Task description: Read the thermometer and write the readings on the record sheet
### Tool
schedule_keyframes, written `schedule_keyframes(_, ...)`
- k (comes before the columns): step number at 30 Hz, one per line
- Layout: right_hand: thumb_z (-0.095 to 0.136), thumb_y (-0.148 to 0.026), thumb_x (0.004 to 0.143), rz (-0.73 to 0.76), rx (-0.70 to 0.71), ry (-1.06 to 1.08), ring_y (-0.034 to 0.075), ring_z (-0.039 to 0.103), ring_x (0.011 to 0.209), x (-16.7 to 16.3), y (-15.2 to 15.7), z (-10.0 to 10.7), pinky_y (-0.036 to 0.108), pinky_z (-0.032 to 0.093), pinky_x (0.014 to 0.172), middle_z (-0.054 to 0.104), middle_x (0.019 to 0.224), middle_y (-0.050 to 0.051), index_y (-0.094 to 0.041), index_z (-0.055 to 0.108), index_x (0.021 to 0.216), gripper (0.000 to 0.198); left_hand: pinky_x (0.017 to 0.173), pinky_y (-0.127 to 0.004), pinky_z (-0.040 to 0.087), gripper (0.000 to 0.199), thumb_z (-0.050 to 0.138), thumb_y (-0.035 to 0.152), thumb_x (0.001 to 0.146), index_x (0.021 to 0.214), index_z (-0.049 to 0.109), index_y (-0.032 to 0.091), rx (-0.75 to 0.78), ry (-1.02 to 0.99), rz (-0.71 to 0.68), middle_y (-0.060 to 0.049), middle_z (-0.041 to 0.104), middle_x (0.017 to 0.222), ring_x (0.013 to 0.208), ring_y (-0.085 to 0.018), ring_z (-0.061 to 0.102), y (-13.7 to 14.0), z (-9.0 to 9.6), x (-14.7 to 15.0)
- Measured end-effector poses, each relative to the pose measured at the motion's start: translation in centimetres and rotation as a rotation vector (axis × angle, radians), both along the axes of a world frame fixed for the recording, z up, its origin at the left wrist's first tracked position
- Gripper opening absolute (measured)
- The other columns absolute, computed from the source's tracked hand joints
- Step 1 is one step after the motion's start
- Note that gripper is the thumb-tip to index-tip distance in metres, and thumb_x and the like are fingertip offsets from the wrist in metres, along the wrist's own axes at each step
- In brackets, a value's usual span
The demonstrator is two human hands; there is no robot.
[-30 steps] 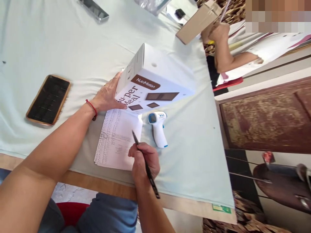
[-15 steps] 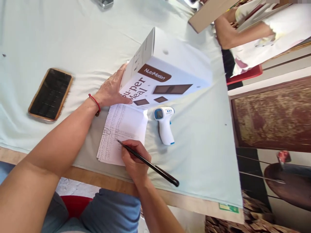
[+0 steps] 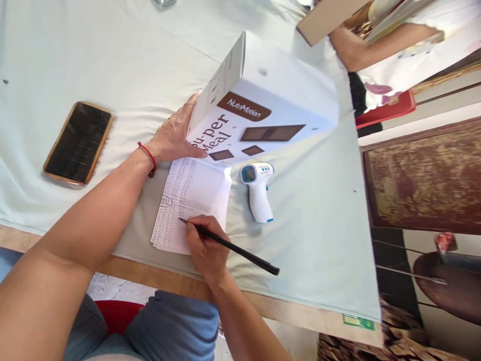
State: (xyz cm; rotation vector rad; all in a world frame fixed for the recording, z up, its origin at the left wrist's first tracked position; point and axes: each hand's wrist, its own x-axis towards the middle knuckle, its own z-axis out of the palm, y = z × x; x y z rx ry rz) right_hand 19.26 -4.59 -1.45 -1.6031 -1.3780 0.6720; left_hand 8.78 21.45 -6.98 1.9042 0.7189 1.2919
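On the tabletop point(image 3: 319, 240), we hold a white box point(image 3: 278, 75) at the far end of the papers point(image 3: 206, 183), left hand point(image 3: 175, 133) gripping, right hand point(image 3: 208, 248) pinching a black pen point(image 3: 244, 253); a slipping box could jolt the papers and skew a stroke.

Left arm point(image 3: 80, 228) stretched forward, left hand point(image 3: 179, 133) in wide grip; right forearm point(image 3: 246, 316) slanted, right hand point(image 3: 208, 248) curled, pinching.
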Motion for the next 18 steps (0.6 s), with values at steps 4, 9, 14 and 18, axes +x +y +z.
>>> schedule_keyframes(4,0.061,-0.021,0.080,0.011,0.018,-0.040,0.012,0.057,0.056,0.0,0.1,0.0,0.026,0.048,0.055,0.063,0.064,-0.003,-0.024,0.064,0.076,0.006,0.124,-0.059,0.024,0.109,0.085,0.057,0.066,0.153,0.029,0.025,-0.016,0.035,-0.034,-0.010,0.041,0.153,0.149,-0.042,0.030,-0.3,0.5,-0.3)
schedule_keyframes(9,0.059,-0.017,0.079,0.028,0.080,-0.087,0.011,0.055,0.053,0.0,0.1,0.0,0.023,0.046,0.052,0.061,0.060,-0.005,-0.023,0.063,0.076,0.008,0.125,-0.055,0.022,0.115,0.085,0.055,0.064,0.156,0.023,0.026,-0.039,0.158,-0.075,-0.011,0.035,0.159,0.152,-0.041,0.026,-1.1,1.9,-1.2)
schedule_keyframes(14,0.059,-0.017,0.079,0.043,0.088,-0.105,0.011,0.055,0.052,0.1,0.1,0.0,0.023,0.046,0.051,0.061,0.060,-0.005,-0.023,0.062,0.076,0.008,0.127,-0.056,0.019,0.121,0.088,0.054,0.059,0.156,0.022,0.028,-0.057,0.142,-0.078,-0.012,0.034,0.160,0.153,-0.042,0.022,-1.3,2.4,-1.2)
schedule_keyframes(18,0.059,-0.015,0.079,0.042,0.101,-0.078,0.010,0.055,0.052,0.1,0.0,-0.1,0.021,0.045,0.050,0.062,0.060,-0.005,-0.023,0.063,0.076,0.009,0.126,-0.056,0.020,0.123,0.089,0.055,0.056,0.156,0.023,0.027,-0.047,0.130,-0.076,-0.011,0.034,0.161,0.152,-0.042,0.024,-1.2,2.1,-1.1)
